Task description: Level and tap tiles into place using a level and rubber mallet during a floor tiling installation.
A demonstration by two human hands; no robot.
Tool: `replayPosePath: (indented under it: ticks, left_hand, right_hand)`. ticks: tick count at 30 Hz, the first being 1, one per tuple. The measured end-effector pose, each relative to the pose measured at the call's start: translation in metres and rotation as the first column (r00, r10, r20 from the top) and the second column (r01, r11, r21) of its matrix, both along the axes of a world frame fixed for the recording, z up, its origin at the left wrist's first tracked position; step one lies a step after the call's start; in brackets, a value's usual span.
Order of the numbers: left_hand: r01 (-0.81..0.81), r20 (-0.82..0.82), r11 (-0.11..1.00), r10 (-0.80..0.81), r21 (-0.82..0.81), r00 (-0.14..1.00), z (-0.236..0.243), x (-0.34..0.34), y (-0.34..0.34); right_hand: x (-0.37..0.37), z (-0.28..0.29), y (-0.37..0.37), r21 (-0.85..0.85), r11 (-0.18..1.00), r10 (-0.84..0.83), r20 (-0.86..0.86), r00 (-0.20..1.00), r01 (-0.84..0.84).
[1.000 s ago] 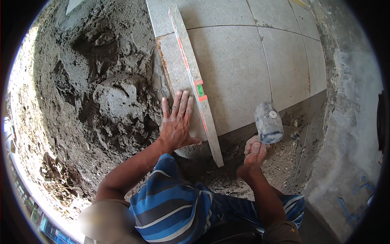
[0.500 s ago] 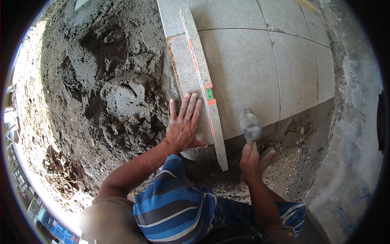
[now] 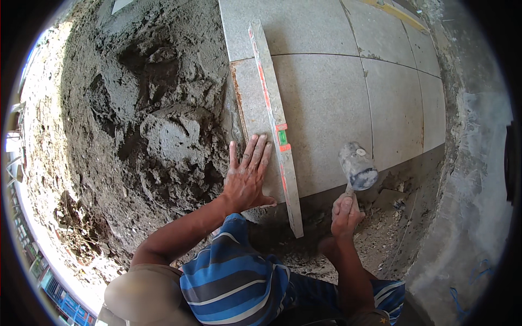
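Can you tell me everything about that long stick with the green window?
The level is a straight, narrow bar, dusty grey on top, with worn red and white along its left side. Near its middle, an orange frame holds a green window; any bubble is too small to see. It lies on pale tiles, its near end poking past their edge. The left hand is beside it, apparently not touching.

Harsh daylight bleaches the ground (image 3: 49, 163) along the left rim, while the tiles (image 3: 326, 103) lie in softer shade, a diffuse shadow edging the level (image 3: 276, 117), and fisheye distortion curves straight lines toward black corners.
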State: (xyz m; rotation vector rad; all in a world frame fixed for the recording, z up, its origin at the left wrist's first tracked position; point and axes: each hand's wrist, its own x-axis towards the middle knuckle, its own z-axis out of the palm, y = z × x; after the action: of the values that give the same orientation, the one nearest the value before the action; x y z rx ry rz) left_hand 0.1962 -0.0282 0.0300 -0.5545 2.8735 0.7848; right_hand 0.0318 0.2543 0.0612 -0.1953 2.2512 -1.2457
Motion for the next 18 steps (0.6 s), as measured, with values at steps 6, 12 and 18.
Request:
replayPosePath:
  ticks: [6, 12, 18]
  left_hand:
    - [-0.031, -0.014, 0.998, 0.03, -0.047, 0.999, -0.002, -0.005, -0.023]
    - [-0.009, 0.008, 0.999, 0.009, -0.039, 1.0, -0.001, -0.012, -0.022]
    - [-0.037, 0.014, 0.998, 0.038, -0.049, 0.999, 0.002, -0.009, -0.025]
  right_hand:
    - [-0.001, 0.03, -0.042, -0.213, 0.965, 0.085, -0.286, 0.954, -0.15]
    - [0.01, -0.018, -0.016, 0.214, 0.96, 0.233, -0.25, 0.94, -0.181]
    - [0.01, -0.003, -0.035, 0.271, 0.938, 0.269, -0.185, 0.945, -0.214]
